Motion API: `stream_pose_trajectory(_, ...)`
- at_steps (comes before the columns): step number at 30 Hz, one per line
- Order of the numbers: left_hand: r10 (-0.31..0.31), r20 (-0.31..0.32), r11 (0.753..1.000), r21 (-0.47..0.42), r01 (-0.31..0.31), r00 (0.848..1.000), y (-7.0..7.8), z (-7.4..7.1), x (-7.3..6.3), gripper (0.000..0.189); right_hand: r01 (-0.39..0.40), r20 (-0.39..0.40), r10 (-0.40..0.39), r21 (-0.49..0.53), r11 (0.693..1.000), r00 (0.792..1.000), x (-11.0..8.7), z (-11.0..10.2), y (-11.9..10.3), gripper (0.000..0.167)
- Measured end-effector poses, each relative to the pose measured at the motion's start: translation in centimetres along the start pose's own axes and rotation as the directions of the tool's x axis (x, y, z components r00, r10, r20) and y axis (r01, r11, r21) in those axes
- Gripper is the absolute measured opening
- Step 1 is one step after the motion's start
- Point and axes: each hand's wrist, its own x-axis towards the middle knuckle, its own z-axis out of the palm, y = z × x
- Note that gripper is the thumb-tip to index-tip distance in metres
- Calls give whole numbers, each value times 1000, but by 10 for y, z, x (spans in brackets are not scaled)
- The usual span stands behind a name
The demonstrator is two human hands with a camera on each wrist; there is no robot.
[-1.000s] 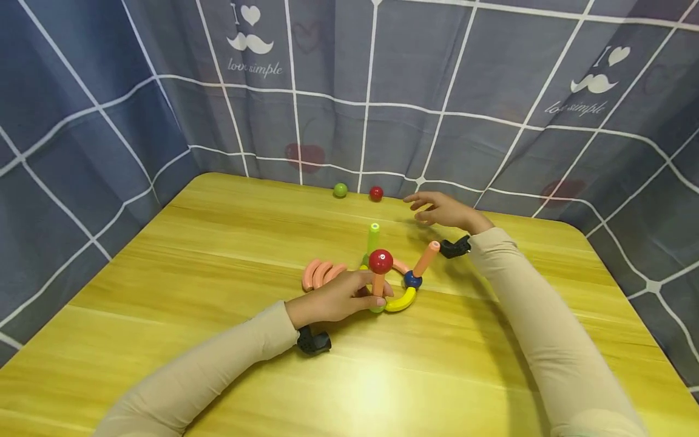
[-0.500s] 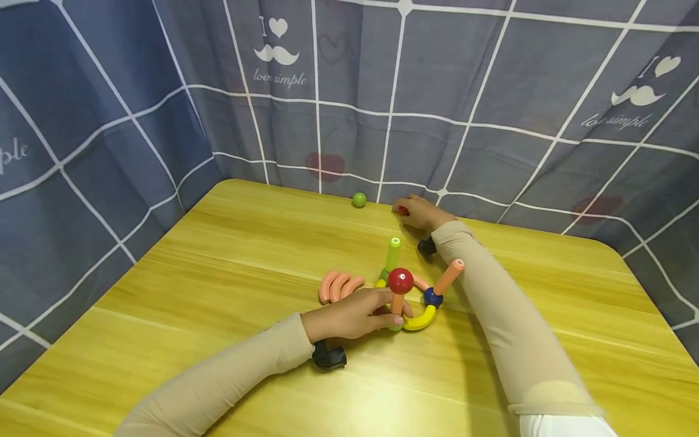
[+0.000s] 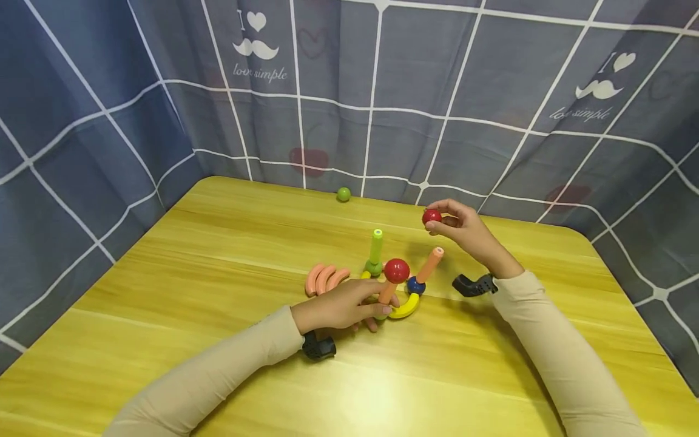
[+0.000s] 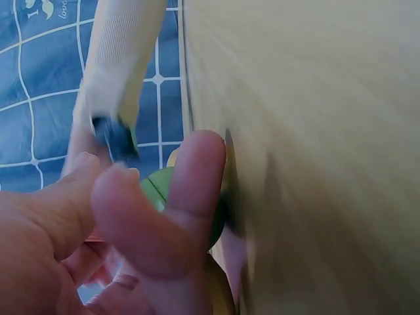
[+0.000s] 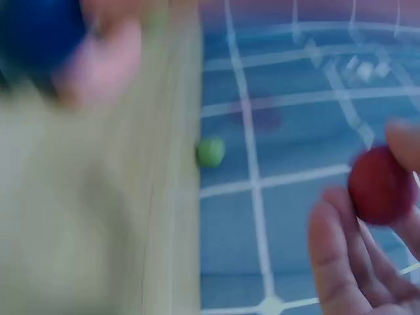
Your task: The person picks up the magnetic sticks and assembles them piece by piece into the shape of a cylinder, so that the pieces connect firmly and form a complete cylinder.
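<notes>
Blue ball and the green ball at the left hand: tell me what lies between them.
In the head view, a yellow curved rod lies between the blue ball and the green ball at the left hand.

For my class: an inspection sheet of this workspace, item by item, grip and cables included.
Surface: wood-patterned table, glare toward the near side.
Job's things: standing green rod; orange rod on blue ball; nearer orange rod topped by red ball; yellow curved piece.
Clutter: three curved orange pieces side by side; green ball by the far edge.
Grip: left hand holds the nearer orange rod low down; right hand pinches a second red ball above the table.
Cables: nothing seen.
Surroundings: blue-grey curtain with white grid lines, behind and at both sides.
</notes>
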Motion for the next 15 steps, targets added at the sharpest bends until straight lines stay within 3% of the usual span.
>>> stream_pose_trajectory(3,-6,2,1000,-25,6,1000,-1,-2,-1,24,66,-75,-58,116,991,996,-30,-1,-12,29)
stream_pose_trajectory(6,-4,8,999,-38,4,1000,-2,-5,-1,25,157,-84,-145,172,972,986,-50,0,-19,41)
stream_pose_trajectory(10,-8,17,999,-41,9,1000,-1,-6,-1,25,229,-33,-226,160,960,973,-59,2,-19,42)
stream_pose_trajectory(15,-6,25,999,-48,8,1000,1,-2,1,26,239,2,-240,100,966,971,-63,6,-17,36)
